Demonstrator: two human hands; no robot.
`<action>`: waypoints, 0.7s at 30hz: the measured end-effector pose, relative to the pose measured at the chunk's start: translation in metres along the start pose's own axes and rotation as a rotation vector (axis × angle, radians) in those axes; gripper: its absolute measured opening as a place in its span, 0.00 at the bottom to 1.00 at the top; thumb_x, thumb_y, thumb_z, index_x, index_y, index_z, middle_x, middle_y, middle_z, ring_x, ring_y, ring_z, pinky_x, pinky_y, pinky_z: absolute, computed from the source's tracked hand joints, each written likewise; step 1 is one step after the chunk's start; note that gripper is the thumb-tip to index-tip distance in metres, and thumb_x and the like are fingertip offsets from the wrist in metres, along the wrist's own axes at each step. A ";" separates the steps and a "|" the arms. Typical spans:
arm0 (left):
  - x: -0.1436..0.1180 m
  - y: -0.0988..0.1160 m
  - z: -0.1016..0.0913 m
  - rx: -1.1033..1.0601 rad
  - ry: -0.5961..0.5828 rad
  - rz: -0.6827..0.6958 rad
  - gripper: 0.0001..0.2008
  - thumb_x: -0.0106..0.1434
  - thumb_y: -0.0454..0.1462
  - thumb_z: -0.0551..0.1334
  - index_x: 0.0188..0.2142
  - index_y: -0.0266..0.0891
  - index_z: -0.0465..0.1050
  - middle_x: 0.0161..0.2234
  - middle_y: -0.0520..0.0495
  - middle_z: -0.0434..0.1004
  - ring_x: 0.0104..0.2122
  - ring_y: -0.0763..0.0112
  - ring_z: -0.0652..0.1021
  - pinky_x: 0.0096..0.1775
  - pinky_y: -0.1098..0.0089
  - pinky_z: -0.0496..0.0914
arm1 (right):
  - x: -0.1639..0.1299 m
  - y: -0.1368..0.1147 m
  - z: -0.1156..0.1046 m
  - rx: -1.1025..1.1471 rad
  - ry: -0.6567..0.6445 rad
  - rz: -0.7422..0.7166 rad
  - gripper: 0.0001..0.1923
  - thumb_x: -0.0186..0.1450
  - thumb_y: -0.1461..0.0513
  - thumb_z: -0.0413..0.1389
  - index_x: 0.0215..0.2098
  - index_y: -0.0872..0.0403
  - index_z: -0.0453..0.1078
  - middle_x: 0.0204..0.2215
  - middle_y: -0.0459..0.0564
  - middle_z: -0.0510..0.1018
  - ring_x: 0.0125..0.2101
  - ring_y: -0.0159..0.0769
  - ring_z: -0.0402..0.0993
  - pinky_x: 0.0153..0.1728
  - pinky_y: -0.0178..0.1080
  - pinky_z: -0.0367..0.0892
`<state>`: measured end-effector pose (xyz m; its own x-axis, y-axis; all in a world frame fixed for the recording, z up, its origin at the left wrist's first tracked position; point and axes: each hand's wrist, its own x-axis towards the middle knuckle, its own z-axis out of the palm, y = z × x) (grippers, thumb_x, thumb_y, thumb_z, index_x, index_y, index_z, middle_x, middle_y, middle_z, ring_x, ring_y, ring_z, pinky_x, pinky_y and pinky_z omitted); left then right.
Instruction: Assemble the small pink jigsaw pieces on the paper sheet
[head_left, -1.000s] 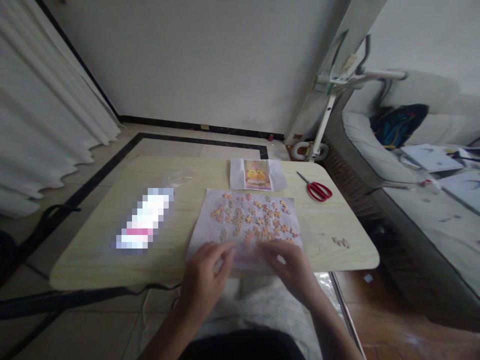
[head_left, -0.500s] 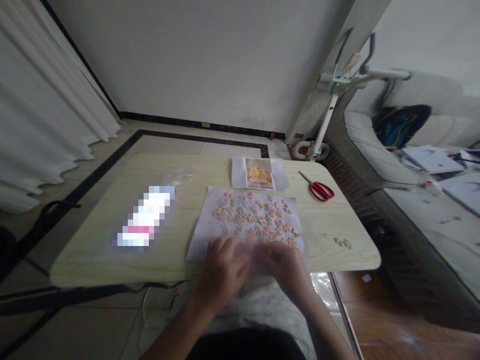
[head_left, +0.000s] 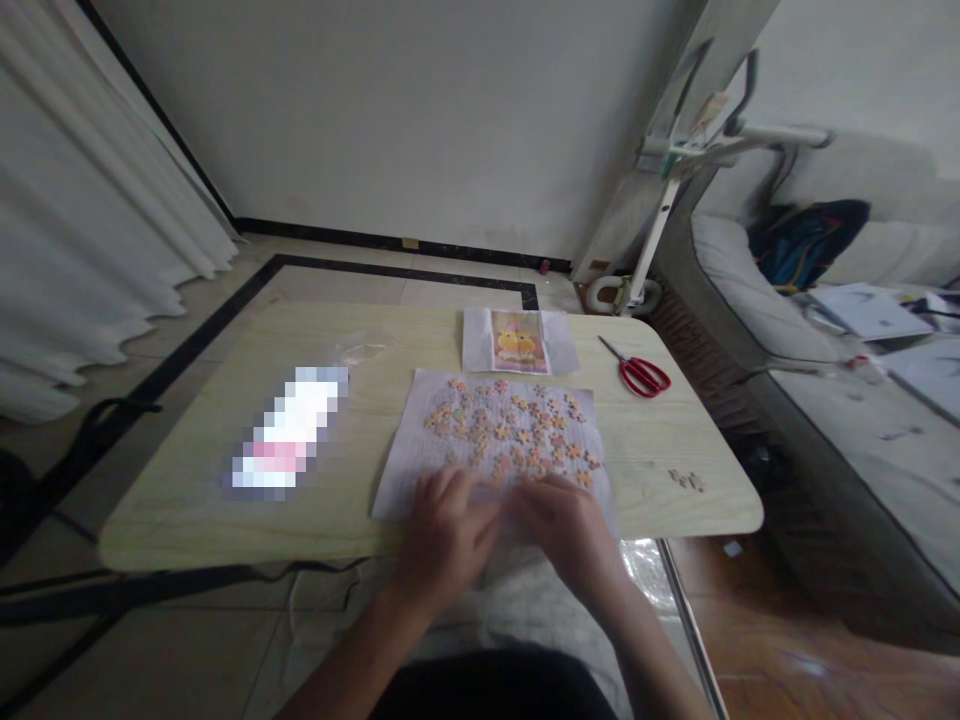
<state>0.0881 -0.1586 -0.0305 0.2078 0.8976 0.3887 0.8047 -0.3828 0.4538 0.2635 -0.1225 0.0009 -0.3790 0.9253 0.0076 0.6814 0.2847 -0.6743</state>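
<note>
1. Left hand (head_left: 442, 535) and right hand (head_left: 568, 530) rest side by side, palms down and fingers curled, at the near edge of a white paper sheet (head_left: 420, 445); whether they grip anything cannot be told.
2. Puzzle pieces (head_left: 514, 432) lie scattered on the sheet.
3. A reference picture (head_left: 517, 342) and red scissors (head_left: 639, 372) lie farther back on the wooden table (head_left: 187, 500).

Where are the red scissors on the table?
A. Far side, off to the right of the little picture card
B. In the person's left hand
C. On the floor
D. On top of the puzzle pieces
A: the red-handled scissors lie on the pale wooden table, right of the small picture card with a yellow cartoon figure, apart from the small orange puzzle pieces and both hands.
</note>
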 end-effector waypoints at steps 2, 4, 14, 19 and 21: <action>0.000 0.000 0.000 0.002 0.006 0.005 0.04 0.63 0.33 0.63 0.34 0.43 0.77 0.42 0.45 0.74 0.43 0.58 0.70 0.45 0.54 0.66 | -0.001 0.001 0.000 -0.023 -0.003 -0.018 0.10 0.66 0.65 0.54 0.28 0.53 0.75 0.26 0.47 0.73 0.27 0.33 0.71 0.29 0.33 0.64; 0.000 0.000 0.000 0.003 0.002 -0.002 0.04 0.62 0.33 0.63 0.33 0.43 0.77 0.42 0.44 0.74 0.44 0.57 0.70 0.45 0.54 0.66 | -0.002 0.003 0.000 -0.031 -0.002 -0.025 0.10 0.67 0.64 0.54 0.30 0.52 0.75 0.27 0.47 0.73 0.27 0.33 0.71 0.29 0.33 0.64; 0.000 0.000 0.001 -0.009 0.010 -0.021 0.05 0.64 0.36 0.62 0.37 0.44 0.77 0.41 0.44 0.74 0.44 0.58 0.70 0.45 0.55 0.65 | -0.010 0.001 -0.004 -0.129 -0.094 -0.065 0.09 0.66 0.65 0.55 0.36 0.49 0.78 0.28 0.46 0.72 0.28 0.33 0.70 0.29 0.33 0.63; 0.001 0.001 -0.001 -0.028 0.018 -0.029 0.05 0.65 0.36 0.61 0.37 0.42 0.77 0.40 0.44 0.74 0.43 0.59 0.70 0.45 0.56 0.66 | -0.009 -0.001 -0.007 -0.169 -0.124 -0.102 0.10 0.67 0.66 0.54 0.33 0.49 0.77 0.27 0.45 0.69 0.27 0.31 0.68 0.27 0.32 0.60; 0.001 0.001 -0.002 -0.021 0.014 -0.033 0.06 0.66 0.37 0.61 0.36 0.41 0.76 0.39 0.44 0.74 0.42 0.59 0.71 0.44 0.56 0.66 | -0.008 0.002 -0.010 -0.110 -0.121 -0.114 0.10 0.67 0.65 0.53 0.34 0.50 0.77 0.27 0.46 0.70 0.27 0.31 0.69 0.28 0.33 0.62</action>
<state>0.0883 -0.1586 -0.0280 0.1737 0.9068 0.3842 0.7988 -0.3579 0.4835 0.2743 -0.1272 0.0073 -0.5259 0.8504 -0.0138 0.6915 0.4181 -0.5891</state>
